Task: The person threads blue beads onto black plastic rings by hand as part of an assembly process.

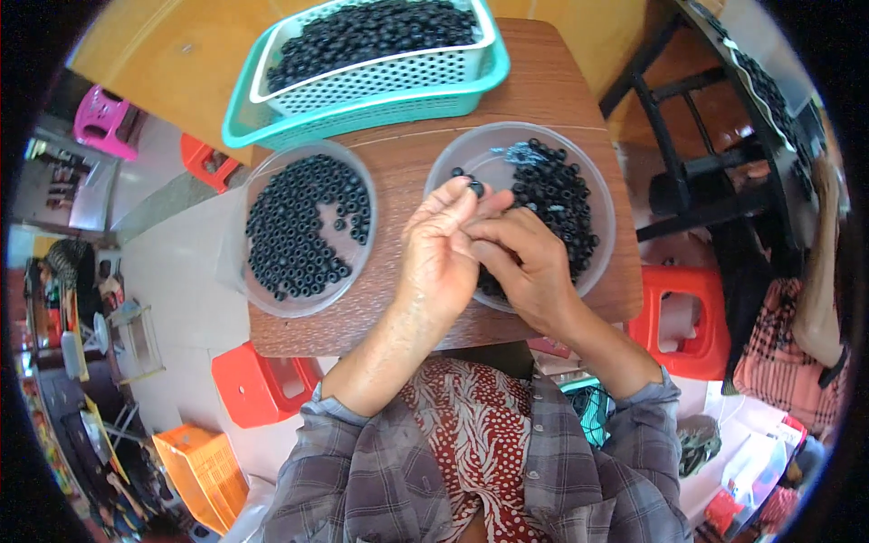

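My left hand (434, 249) is over the near left part of a round clear plastic tub (471, 161), palm turned up. Its thumb and fingertips pinch a small round black piece (475, 188). Close against it, my right hand (529, 267) has its fingers bent and pressed together; whatever they hold is hidden. Loose black pieces (566, 204) of the same kind fill much of that tub, with pale blue bits among them at the far side. On the left stands a second clear tub (332, 220), holding many black ring-shaped pieces (294, 222) with their holes showing.
A white perforated basket (380, 81) heaped with black pieces sits inside a teal basket (362, 125) at the table's far side. Red stools (246, 385) flank the brown wooden table (398, 317). An orange crate (201, 475) is lower left. Another person's arm (819, 262) shows at the right.
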